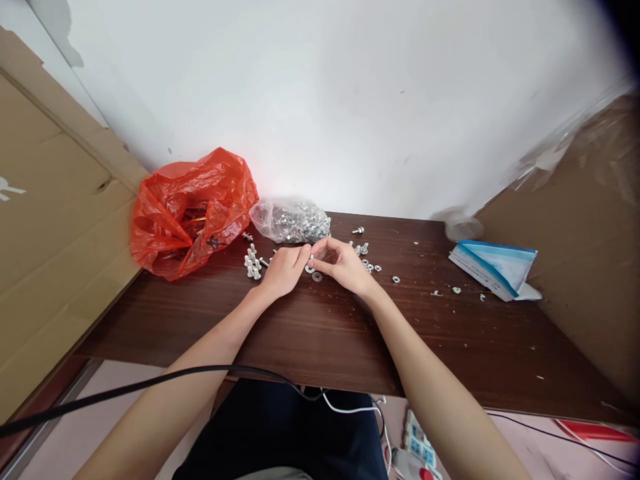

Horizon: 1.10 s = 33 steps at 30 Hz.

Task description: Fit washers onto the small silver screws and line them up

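Observation:
My left hand (287,272) and my right hand (345,268) meet over the tabletop, both closed with fingertips pinched together. A small silver metal piece (312,257) shows between the fingertips; fingers cover most of it, so its kind is unclear. Just below lies a flat washer (317,277). To the left of my left hand, several bolts (253,262) stand upright in a tight cluster. On the right of my right hand are loose nuts (378,269) and more bolts (363,249), partly behind the hand.
A clear plastic bag of hardware (300,222) rests against the wall, beside a red plastic bag (200,207). Rightward lie a blue-and-white packet (495,267) and a clear round container (463,229). Cardboard (55,220) flanks the table (320,340). A black cable (200,370) crosses in front.

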{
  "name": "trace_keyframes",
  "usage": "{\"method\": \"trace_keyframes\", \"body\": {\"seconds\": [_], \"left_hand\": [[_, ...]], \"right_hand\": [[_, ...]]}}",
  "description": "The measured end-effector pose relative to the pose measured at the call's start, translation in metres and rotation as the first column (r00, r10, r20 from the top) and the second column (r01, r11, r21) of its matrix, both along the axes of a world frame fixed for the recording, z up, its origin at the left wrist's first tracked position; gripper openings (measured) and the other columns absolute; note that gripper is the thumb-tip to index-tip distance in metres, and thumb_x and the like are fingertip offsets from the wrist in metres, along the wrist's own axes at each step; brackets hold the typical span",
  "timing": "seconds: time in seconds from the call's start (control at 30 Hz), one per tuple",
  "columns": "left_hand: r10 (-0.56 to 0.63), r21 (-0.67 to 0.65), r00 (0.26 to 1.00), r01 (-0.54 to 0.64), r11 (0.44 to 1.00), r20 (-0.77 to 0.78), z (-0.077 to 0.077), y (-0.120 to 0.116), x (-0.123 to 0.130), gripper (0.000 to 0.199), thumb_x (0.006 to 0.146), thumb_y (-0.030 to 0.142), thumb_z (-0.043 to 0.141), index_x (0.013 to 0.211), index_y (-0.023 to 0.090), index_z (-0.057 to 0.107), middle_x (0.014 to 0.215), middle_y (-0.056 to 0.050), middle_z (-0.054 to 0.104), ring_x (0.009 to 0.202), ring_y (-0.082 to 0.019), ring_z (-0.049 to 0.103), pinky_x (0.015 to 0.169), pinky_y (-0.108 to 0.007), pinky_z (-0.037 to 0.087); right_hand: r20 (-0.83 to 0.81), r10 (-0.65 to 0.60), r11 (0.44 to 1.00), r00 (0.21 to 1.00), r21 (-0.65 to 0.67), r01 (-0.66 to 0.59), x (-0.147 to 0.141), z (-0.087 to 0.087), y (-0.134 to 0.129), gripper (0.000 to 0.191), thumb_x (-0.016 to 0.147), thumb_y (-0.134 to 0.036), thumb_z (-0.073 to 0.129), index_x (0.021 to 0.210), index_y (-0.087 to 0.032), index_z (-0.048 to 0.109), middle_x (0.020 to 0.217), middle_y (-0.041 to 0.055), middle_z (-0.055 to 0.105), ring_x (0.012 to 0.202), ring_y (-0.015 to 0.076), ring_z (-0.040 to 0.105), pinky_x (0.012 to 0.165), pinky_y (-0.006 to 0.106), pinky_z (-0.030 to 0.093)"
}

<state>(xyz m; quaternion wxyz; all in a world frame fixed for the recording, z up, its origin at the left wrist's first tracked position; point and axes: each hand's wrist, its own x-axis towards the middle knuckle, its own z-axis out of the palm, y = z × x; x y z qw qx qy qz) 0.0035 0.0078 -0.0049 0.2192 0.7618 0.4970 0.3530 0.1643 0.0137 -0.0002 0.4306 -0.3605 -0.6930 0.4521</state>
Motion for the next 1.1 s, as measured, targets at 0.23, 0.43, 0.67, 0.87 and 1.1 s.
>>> {"method": "trace_keyframes", "body": {"seconds": [0.23,0.43,0.67,0.87,1.1], "left_hand": [[0.000,0.011,1.000,0.000,1.000,0.002,-0.0006,0.0003,-0.0006,0.049,0.096,0.040,0.027,0.060,0.015,0.050,0.058,-0.001,0.054,0.056,-0.012,0.047,0.055,-0.025,0.030],[0.013,0.009,1.000,-0.013,1.000,0.013,0.0007,-0.0003,-0.0007,0.049,0.096,0.040,0.028,0.060,0.015,0.050,0.058,-0.001,0.055,0.056,-0.012,0.048,0.056,-0.025,0.031],[0.016,0.006,1.000,-0.016,1.000,-0.010,0.0006,0.0001,-0.0003,0.050,0.096,0.039,0.028,0.063,0.014,0.055,0.060,-0.002,0.057,0.058,-0.012,0.049,0.057,-0.025,0.032],[0.010,0.013,1.000,-0.010,1.000,-0.021,0.0005,-0.0005,-0.0007,0.051,0.097,0.040,0.028,0.065,0.013,0.058,0.061,-0.002,0.057,0.058,-0.012,0.048,0.056,-0.025,0.031],[0.007,0.022,0.999,-0.005,1.000,-0.050,0.0001,-0.0012,-0.0003,0.051,0.097,0.039,0.028,0.065,0.014,0.059,0.059,-0.002,0.056,0.057,-0.012,0.047,0.056,-0.025,0.030]], "right_hand": [[0.047,0.004,1.000,0.999,0.007,-0.005,0.0011,-0.0040,0.0013,0.032,0.073,-0.044,0.072,0.089,-0.019,0.059,0.084,0.0029,0.063,0.074,0.0140,0.058,0.067,0.028,0.049],[0.115,0.041,0.999,0.993,0.002,-0.042,0.0030,-0.0021,-0.0005,0.032,0.079,-0.047,0.065,0.088,-0.017,0.061,0.080,0.0034,0.065,0.068,0.0142,0.059,0.062,0.028,0.047],[0.089,0.017,1.000,0.996,0.005,-0.018,0.0023,0.0001,-0.0015,0.031,0.075,-0.045,0.069,0.086,-0.018,0.059,0.079,0.0023,0.064,0.066,0.0133,0.057,0.061,0.028,0.047],[0.062,0.025,1.000,0.998,0.011,-0.026,0.0023,-0.0011,-0.0015,0.028,0.073,-0.039,0.071,0.084,-0.020,0.054,0.077,-0.0011,0.058,0.064,0.0118,0.053,0.061,0.027,0.045],[0.062,0.042,0.998,0.997,0.049,-0.045,0.0032,-0.0019,0.0000,0.020,0.074,-0.029,0.069,0.084,-0.021,0.053,0.075,-0.0032,0.054,0.063,0.0114,0.050,0.059,0.026,0.044]]}}
